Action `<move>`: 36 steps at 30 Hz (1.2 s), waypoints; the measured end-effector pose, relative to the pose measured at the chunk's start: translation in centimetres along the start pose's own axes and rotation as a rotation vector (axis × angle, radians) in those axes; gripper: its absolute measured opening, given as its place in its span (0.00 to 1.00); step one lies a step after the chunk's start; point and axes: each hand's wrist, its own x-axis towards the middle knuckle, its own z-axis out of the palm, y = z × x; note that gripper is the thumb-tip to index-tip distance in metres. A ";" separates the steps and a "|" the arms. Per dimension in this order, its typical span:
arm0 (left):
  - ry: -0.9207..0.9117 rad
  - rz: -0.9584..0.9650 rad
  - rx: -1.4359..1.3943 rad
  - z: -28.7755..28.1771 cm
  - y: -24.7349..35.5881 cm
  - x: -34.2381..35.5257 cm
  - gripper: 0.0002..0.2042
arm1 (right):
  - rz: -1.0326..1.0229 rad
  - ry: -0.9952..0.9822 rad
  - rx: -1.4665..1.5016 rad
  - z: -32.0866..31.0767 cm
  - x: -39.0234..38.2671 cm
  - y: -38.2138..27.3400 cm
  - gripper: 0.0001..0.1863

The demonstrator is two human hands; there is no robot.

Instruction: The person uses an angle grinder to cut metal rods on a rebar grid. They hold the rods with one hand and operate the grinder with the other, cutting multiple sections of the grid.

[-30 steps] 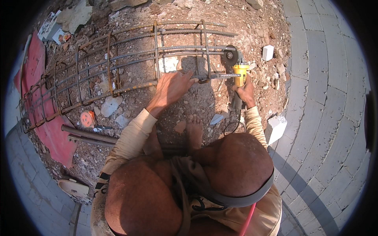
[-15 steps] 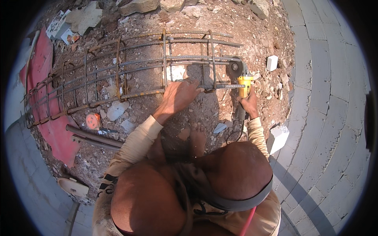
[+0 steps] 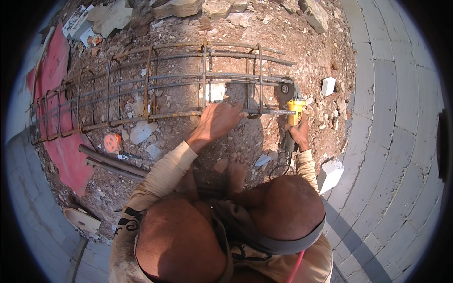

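My left hand (image 3: 218,121) grips the lower rusty bar of a long rebar cage (image 3: 177,114) lying across the rubble, its fingertips partly hidden. My right hand (image 3: 298,133) holds a yellow angle grinder (image 3: 296,108) by its body, upright in the picture. The grinder's dark disc (image 3: 286,88) is against or very close to the right ends of the middle bars; whether it touches them I cannot tell. A silver ribbed bar end (image 3: 281,112) reaches across toward the grinder's body. A black cable hangs below the tool. My bare foot (image 3: 236,167) is below the cage.
A red sheet (image 3: 66,165) lies under the cage's left part, beside metal pipes (image 3: 111,162) and an orange round object (image 3: 112,142). White blocks (image 3: 330,174) lie at right, stone chunks (image 3: 315,16) along the back. Grey block surfaces (image 3: 387,141) border the rubble.
The scene has shifted down and slightly right in the picture over the last second. My hands keep their holds, and the grinder stays at the right bar ends.
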 end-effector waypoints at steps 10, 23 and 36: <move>0.035 0.050 0.031 0.7 -0.5 0.0 0.18 | 0.012 -0.002 -0.004 -0.2 0.4 -0.3 0.45; 0.075 0.054 0.004 0.7 -0.5 -0.2 0.21 | -0.018 0.022 0.010 0.0 0.3 -0.8 0.42; 0.046 0.040 0.046 0.2 0.0 -0.2 0.18 | -0.004 -0.011 0.014 -0.1 0.4 -0.7 0.47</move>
